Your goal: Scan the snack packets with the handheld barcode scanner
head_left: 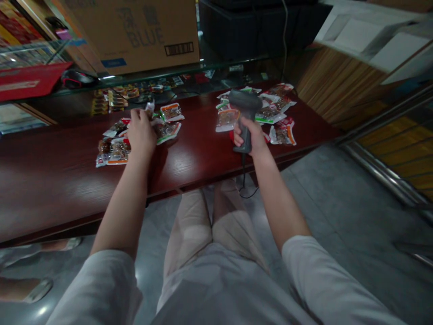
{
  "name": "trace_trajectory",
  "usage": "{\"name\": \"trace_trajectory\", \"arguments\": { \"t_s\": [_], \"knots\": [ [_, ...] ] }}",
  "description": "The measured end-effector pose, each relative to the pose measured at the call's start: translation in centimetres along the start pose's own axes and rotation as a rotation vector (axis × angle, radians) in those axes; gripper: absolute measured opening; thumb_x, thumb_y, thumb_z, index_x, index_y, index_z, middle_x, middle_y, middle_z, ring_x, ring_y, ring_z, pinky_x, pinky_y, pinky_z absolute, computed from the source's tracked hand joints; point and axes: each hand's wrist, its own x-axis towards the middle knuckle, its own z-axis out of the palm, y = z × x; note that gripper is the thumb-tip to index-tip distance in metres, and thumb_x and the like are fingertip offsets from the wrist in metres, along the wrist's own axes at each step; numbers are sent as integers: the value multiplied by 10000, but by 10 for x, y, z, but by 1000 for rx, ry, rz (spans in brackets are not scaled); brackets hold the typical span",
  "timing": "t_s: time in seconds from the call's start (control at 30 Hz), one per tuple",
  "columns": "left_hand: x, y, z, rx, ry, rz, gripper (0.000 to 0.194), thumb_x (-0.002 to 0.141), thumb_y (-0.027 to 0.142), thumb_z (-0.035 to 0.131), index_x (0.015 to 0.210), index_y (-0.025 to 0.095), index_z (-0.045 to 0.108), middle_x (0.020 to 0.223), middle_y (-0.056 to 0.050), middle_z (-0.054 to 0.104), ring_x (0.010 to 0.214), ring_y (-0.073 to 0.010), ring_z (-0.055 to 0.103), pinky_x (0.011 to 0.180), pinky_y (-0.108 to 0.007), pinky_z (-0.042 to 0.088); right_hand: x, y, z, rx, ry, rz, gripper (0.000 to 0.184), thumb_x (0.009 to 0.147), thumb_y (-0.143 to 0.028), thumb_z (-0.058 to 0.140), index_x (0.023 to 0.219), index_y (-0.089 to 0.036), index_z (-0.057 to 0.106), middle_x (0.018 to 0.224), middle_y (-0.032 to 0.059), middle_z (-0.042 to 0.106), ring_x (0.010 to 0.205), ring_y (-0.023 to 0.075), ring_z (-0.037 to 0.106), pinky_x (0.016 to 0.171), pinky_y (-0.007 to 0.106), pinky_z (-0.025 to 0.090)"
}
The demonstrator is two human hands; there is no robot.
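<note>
So, the person's left hand (pixel 140 135) rests palm down over a loose heap of snack packets (pixel 117 151) on the left part of the counter, its fingers curled forward and their tips pressed among the packets; whether it actually pinches one, I cannot tell. The right hand (pixel 250 139) is closed around the grip of a grey handheld barcode scanner (pixel 245 113), fingers wrapped across the handle, with the scanner held upright and its head just above a second spread of vacuum-sealed packets (pixel 272 113). A black cord (pixel 243 174) drops from the scanner's base past the counter edge and ends in a loose loop near the floor. Both heaps lie well apart on a glossy dark red wooden counter (pixel 61 180), with orange, red and green labels showing on the packets. Behind the counter runs a glass shelf (pixel 162 74) with more packets (pixel 113 97) beneath it, and a cardboard box (pixel 135 31) printed with BLUE stands on top. Further left sit a black and red computer mouse (pixel 77 79) and a red folder (pixel 27 79). Below the counter, the person's own legs (pixel 209 225) show in pale shorts, while someone else's sandalled foot (pixel 37 290) sits at lower left.
</note>
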Motion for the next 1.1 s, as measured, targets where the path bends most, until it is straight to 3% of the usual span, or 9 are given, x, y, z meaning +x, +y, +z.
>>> {"name": "trace_trajectory", "arguments": {
  "t_s": [0.13,0.2,0.33,0.53,0.67,0.77,0.9,1.0,1.1],
  "knots": [
    [-7,-4,5,317,11,-40,300,937,205,453,1162,67,595,1381,-246,544,1359,-393,470,1097,-598,334,-1,-1,-3,15,83,-12,390,838,-563,698,868,-240,481,561,-106,467,352,54,390,347,203,313],
    [-8,-4,7,267,64,10,285,923,231,472,1148,115,603,1387,-228,561,1392,-397,433,1170,-629,246,0,-2,-7,34,93,-5,399,849,-604,665,880,-244,497,554,-104,450,348,59,387,343,211,318],
    [-5,7,17,-48,176,129,241,855,265,611,1089,210,607,1385,-175,576,1430,-391,396,1225,-628,149,2,-3,-15,88,-24,22,435,846,-670,635,937,-254,544,539,-97,420,350,65,388,339,216,313],
    [9,66,66,-282,-139,303,405,805,394,700,1124,170,589,1254,-178,646,1290,-357,556,1158,-544,347,2,-6,-14,-37,17,76,460,853,-695,605,992,-258,571,551,-84,435,376,78,403,354,221,339],
    [21,106,109,-299,-359,142,558,768,456,747,1162,112,551,1145,-229,679,1184,-399,625,1057,-568,436,3,-4,-11,-49,191,-23,437,878,-673,580,1007,-255,566,579,-77,451,392,89,416,376,237,385],
    [28,121,134,-298,-358,84,646,653,418,849,1126,97,550,1129,-259,660,1256,-474,565,1064,-625,405,4,-1,-13,15,214,-72,407,891,-642,582,1009,-254,555,597,-80,459,392,81,410,386,235,396],
    [33,123,150,-219,-329,38,641,522,300,903,1035,145,553,1222,-263,611,1375,-529,434,1104,-679,333,6,2,-19,56,94,12,413,888,-640,596,998,-244,556,605,-78,466,402,75,421,388,223,401],
    [37,115,152,-251,-369,24,525,541,253,867,947,189,541,1124,-189,662,1310,-489,520,1088,-663,374,7,2,-22,78,-12,83,415,875,-636,624,979,-240,558,605,-74,470,413,77,442,388,221,403],
    [42,102,147,-497,-291,69,487,538,156,837,922,204,541,992,-123,681,1224,-422,597,1050,-560,469,6,1,-19,94,29,44,404,885,-630,615,951,-239,541,600,-80,451,405,69,430,389,216,395]
  ]
}}
